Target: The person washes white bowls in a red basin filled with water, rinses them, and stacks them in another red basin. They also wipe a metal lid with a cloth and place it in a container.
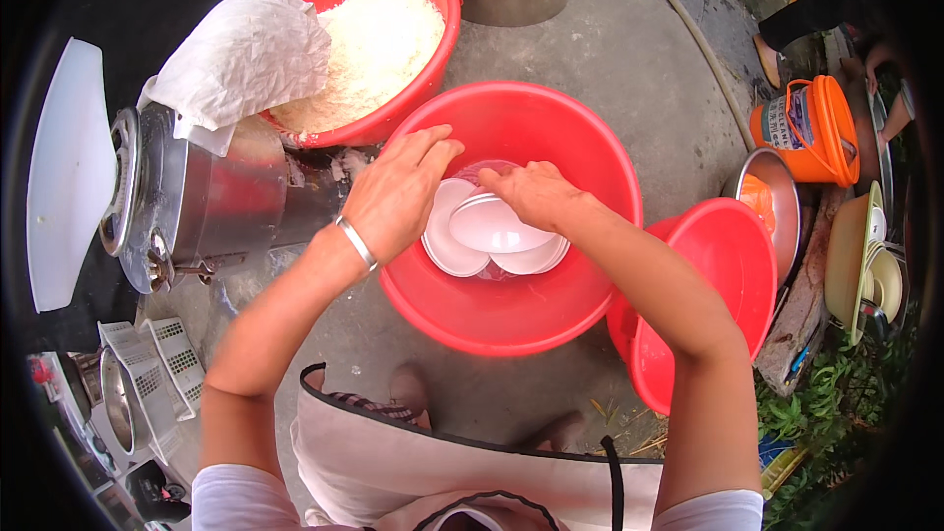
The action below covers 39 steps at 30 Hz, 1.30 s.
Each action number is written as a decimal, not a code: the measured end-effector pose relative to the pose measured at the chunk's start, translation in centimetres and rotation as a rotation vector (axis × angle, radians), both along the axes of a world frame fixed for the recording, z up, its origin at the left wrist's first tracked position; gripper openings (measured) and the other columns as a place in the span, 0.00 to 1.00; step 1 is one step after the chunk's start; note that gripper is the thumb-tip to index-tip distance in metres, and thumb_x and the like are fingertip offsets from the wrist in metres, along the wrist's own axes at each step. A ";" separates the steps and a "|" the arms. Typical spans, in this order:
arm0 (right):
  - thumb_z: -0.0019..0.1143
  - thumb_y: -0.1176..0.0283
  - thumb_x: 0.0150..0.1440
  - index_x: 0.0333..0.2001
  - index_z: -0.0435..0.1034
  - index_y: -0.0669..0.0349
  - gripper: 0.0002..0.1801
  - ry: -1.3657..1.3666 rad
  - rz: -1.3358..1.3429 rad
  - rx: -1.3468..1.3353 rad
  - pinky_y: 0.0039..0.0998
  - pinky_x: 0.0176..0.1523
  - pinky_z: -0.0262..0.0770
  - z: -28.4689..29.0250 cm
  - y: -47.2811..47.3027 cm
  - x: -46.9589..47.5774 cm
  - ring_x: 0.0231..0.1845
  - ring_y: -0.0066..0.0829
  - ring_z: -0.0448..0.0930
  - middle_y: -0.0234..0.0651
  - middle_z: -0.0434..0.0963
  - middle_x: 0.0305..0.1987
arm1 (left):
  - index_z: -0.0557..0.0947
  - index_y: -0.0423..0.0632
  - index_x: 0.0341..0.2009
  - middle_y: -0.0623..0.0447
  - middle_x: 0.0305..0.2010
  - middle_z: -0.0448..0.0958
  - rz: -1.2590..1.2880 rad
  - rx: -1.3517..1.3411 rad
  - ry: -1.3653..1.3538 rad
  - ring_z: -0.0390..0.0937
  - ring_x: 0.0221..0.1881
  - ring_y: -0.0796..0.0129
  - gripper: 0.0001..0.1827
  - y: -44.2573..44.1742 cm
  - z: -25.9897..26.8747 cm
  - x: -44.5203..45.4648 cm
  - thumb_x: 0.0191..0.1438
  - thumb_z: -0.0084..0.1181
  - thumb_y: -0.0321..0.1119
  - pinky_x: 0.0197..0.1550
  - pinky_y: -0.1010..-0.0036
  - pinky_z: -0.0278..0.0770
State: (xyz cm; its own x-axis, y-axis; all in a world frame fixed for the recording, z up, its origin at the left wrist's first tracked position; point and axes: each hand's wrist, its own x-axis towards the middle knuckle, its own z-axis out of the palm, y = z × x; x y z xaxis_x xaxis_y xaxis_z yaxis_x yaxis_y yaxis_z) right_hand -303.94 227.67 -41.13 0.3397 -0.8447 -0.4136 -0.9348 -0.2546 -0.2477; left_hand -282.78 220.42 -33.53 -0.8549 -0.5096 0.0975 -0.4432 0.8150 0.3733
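A red plastic tub (509, 332) stands before me on the concrete, with a little water in its bottom. Several white bowls (450, 236) lie overlapping in it. My right hand (535, 195) reaches in from the right, its fingers bent at the rim of the topmost white bowl (501, 225); its fingertips are partly hidden. Over the tub's left side is my left hand (405, 181), fingers stretched out and slightly apart. It holds nothing that I can see, though its palm side is hidden. A silver bracelet (356, 243) circles that wrist.
Upper left, a red basin (450, 22) of pale shredded food adjoins a steel machine (243, 184) partly draped with a white cloth (240, 59). Another red tub (708, 265), a steel bowl (785, 206) and an orange bucket (800, 133) stand right. Another person's foot (767, 63) shows upper right.
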 end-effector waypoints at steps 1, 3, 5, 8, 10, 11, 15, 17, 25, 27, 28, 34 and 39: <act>0.44 0.78 0.57 0.49 0.63 0.58 0.15 -0.047 -0.041 -0.082 0.45 0.41 0.76 1.9 0.9 -0.5 0.42 0.46 0.82 0.43 0.78 0.45 | 0.75 0.43 0.49 0.37 0.56 0.72 -0.012 0.051 -0.167 0.72 0.58 0.49 0.18 -1.2 0.2 -1.5 0.51 0.54 0.23 0.55 0.60 0.72; 0.45 0.80 0.56 0.48 0.62 0.59 0.15 -0.131 -0.168 -0.216 0.47 0.41 0.75 6.3 3.4 -1.8 0.41 0.49 0.81 0.45 0.79 0.41 | 0.77 0.39 0.46 0.37 0.47 0.78 -0.103 0.015 -0.475 0.77 0.51 0.51 0.16 -3.6 -1.2 -4.0 0.50 0.54 0.24 0.51 0.62 0.76; 0.48 0.82 0.53 0.46 0.61 0.60 0.16 -0.290 -0.356 -0.373 0.45 0.42 0.75 9.9 6.9 -3.7 0.39 0.51 0.80 0.48 0.78 0.41 | 0.78 0.39 0.47 0.38 0.46 0.79 -0.194 -0.028 -0.800 0.79 0.50 0.51 0.18 -4.3 -4.5 -6.2 0.48 0.56 0.24 0.49 0.62 0.78; 0.49 0.84 0.52 0.43 0.62 0.64 0.14 -0.435 -0.740 -0.568 0.33 0.43 0.73 14.2 13.7 -6.5 0.36 0.38 0.78 0.43 0.75 0.38 | 0.82 0.40 0.47 0.39 0.52 0.78 -0.245 0.033 -1.088 0.79 0.52 0.53 0.19 -3.3 -9.7 -7.4 0.47 0.59 0.24 0.48 0.62 0.80; 0.48 0.84 0.51 0.44 0.62 0.65 0.15 -0.516 -1.031 -0.663 0.26 0.45 0.71 16.0 18.8 -8.2 0.38 0.25 0.72 0.33 0.69 0.35 | 0.83 0.40 0.46 0.40 0.52 0.79 -0.246 0.052 -1.125 0.79 0.52 0.53 0.19 -2.5 -11.7 -7.5 0.46 0.60 0.24 0.48 0.61 0.80; 0.47 0.85 0.49 0.45 0.62 0.65 0.17 -0.587 -1.159 -0.680 0.26 0.47 0.69 15.9 21.9 -9.4 0.41 0.25 0.71 0.34 0.68 0.40 | 0.83 0.40 0.45 0.41 0.52 0.79 -0.259 0.060 -1.140 0.80 0.51 0.53 0.18 -2.1 -12.9 -8.0 0.46 0.61 0.24 0.47 0.60 0.80; 0.41 0.86 0.46 0.52 0.57 0.63 0.26 -0.287 -1.272 -0.777 0.30 0.56 0.65 11.3 31.5 -13.6 0.52 0.31 0.70 0.40 0.66 0.47 | 0.83 0.42 0.47 0.41 0.53 0.78 -0.178 0.113 -1.160 0.79 0.52 0.52 0.20 -3.0 -19.1 -8.3 0.45 0.63 0.25 0.48 0.60 0.80; 0.41 0.87 0.46 0.56 0.56 0.63 0.30 -0.261 -1.481 -0.582 0.33 0.60 0.64 8.4 33.9 -14.6 0.57 0.40 0.70 0.48 0.67 0.52 | 0.83 0.42 0.47 0.41 0.53 0.78 -0.139 0.094 -1.129 0.79 0.53 0.51 0.21 -3.3 -20.1 -8.3 0.45 0.63 0.26 0.48 0.60 0.80; 0.43 0.90 0.45 0.58 0.58 0.64 0.33 -0.264 -1.648 -0.534 0.40 0.55 0.69 -9.0 39.4 -17.0 0.54 0.51 0.74 0.52 0.72 0.48 | 0.81 0.37 0.47 0.35 0.43 0.81 -0.016 0.054 -1.086 0.81 0.47 0.48 0.18 -2.1 -9.4 -9.0 0.49 0.53 0.25 0.48 0.58 0.81; 0.47 0.86 0.48 0.57 0.62 0.65 0.29 -0.825 -1.747 -0.505 0.39 0.53 0.71 -12.2 40.1 -17.2 0.52 0.47 0.77 0.51 0.74 0.47 | 0.79 0.37 0.50 0.36 0.41 0.81 -0.044 -0.107 -0.915 0.82 0.44 0.47 0.21 -3.9 -7.0 -7.5 0.49 0.49 0.23 0.46 0.57 0.81; 0.49 0.85 0.49 0.56 0.64 0.65 0.27 -0.777 -1.815 -0.347 0.37 0.53 0.72 -12.8 40.1 -17.2 0.52 0.44 0.77 0.49 0.75 0.47 | 0.78 0.36 0.50 0.36 0.40 0.81 0.021 -0.003 -0.894 0.82 0.41 0.47 0.20 -4.1 -3.8 -7.8 0.50 0.49 0.24 0.39 0.58 0.82; 0.56 0.74 0.57 0.56 0.67 0.65 0.23 -0.239 -1.460 -0.612 0.34 0.47 0.78 -13.8 40.2 -20.6 0.52 0.33 0.77 0.42 0.76 0.52 | 0.73 0.34 0.49 0.42 0.33 0.79 0.050 0.495 -0.300 0.80 0.22 0.60 0.18 -2.8 8.9 -9.1 0.54 0.49 0.28 0.12 0.74 0.75; 0.61 0.53 0.57 0.66 0.56 0.60 0.40 -1.723 -1.338 -0.349 0.42 0.45 0.83 4.4 33.3 -17.0 0.64 0.39 0.70 0.46 0.66 0.64 | 0.75 0.33 0.43 0.37 0.30 0.80 -0.214 0.472 -0.237 0.81 0.24 0.52 0.14 8.9 10.6 -20.7 0.54 0.49 0.30 0.22 0.63 0.80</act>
State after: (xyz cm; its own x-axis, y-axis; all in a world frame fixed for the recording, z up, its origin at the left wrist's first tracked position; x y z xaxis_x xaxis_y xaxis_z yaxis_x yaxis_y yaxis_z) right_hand -320.96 260.93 -36.74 -0.5699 -0.7793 -0.2605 0.4632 -0.0429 -0.8852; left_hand -303.46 229.28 -22.88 -0.9147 -0.2639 -0.3060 -0.4024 0.6650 0.6291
